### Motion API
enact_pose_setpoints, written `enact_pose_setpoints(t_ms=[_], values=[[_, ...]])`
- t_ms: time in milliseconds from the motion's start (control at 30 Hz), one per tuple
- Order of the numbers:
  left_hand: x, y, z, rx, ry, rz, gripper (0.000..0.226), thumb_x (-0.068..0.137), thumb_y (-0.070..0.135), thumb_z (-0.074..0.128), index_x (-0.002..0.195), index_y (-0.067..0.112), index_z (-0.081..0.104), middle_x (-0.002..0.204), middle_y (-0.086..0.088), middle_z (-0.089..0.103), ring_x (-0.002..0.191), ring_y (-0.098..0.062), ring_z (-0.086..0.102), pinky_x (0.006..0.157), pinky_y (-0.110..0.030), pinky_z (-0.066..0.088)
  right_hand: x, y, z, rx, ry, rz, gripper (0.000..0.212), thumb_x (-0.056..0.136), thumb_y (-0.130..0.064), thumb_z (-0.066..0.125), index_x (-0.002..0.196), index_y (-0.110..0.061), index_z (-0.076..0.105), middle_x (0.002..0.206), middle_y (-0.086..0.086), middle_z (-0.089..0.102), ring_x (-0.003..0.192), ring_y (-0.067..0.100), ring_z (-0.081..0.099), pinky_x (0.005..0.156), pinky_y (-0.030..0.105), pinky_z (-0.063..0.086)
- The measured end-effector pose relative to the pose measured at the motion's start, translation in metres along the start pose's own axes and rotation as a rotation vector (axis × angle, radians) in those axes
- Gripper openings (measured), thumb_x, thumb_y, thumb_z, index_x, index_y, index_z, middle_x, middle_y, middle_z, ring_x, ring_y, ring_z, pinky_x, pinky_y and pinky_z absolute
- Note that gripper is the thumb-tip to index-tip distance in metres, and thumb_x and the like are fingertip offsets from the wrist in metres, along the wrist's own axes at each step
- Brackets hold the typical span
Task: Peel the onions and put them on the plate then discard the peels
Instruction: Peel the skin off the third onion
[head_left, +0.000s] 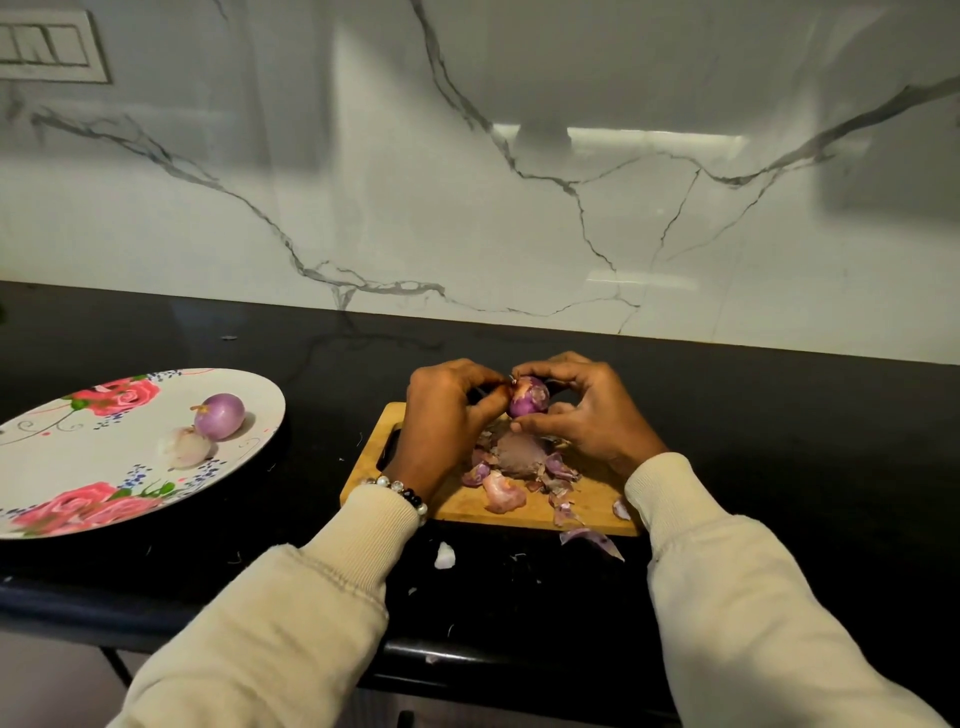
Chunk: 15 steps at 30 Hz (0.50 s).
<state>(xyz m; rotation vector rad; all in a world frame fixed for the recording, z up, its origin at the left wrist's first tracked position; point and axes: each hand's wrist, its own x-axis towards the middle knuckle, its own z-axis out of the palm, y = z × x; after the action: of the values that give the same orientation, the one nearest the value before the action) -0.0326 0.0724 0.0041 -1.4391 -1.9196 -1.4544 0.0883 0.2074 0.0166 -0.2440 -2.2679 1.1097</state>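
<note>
A small purple onion (529, 397) is held above the wooden cutting board (452, 501). My right hand (584, 410) grips it from the right, thumb under it. My left hand (447, 415) pinches at the onion's top left, where a bit of skin sticks out. Loose purple peels (519, 475) lie heaped on the board below the hands. To the left, a flowered plate (67, 457) carries a peeled purple onion (221, 415) and a paler peeled onion (184, 446) touching it.
The board and plate sit on a black counter (779, 441) against a white marble wall. Stray peels (592, 540) and a white scrap (445, 555) lie on the counter just in front of the board. The counter's front edge runs close below.
</note>
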Motion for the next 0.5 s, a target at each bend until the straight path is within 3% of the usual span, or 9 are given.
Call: enact_pose_setpoints(t_ms=[200,500], values=[[-0.0009,-0.0006,-0.0008,0.085,0.023,0.082,0.013,0.08,0.006,0.075,0.092,0.008,0.076,0.082,-0.002,0.07,0.069,-0.006,0.059,0.064,-0.017,0.049,-0.0008,-0.0008,0.0043,0.016,-0.011,0.002,0.052,0.067,-0.009,0.089,0.112,-0.027,0.07,0.111,0.001,0.06,0.1,0.013,0.063,0.084,0.025,0.058],[0.0014,-0.0004,0.0007,0.003,0.032,0.073,0.018,0.083,0.008,0.074,0.1,0.012,0.077,0.086,0.004,0.07,0.073,0.01,0.055,0.069,-0.002,0.042,0.0004,0.0008,0.0013,0.055,0.022,0.004,0.052,0.066,-0.012,0.089,0.112,-0.028,0.071,0.109,0.001,0.061,0.104,0.016,0.063,0.092,0.033,0.056]])
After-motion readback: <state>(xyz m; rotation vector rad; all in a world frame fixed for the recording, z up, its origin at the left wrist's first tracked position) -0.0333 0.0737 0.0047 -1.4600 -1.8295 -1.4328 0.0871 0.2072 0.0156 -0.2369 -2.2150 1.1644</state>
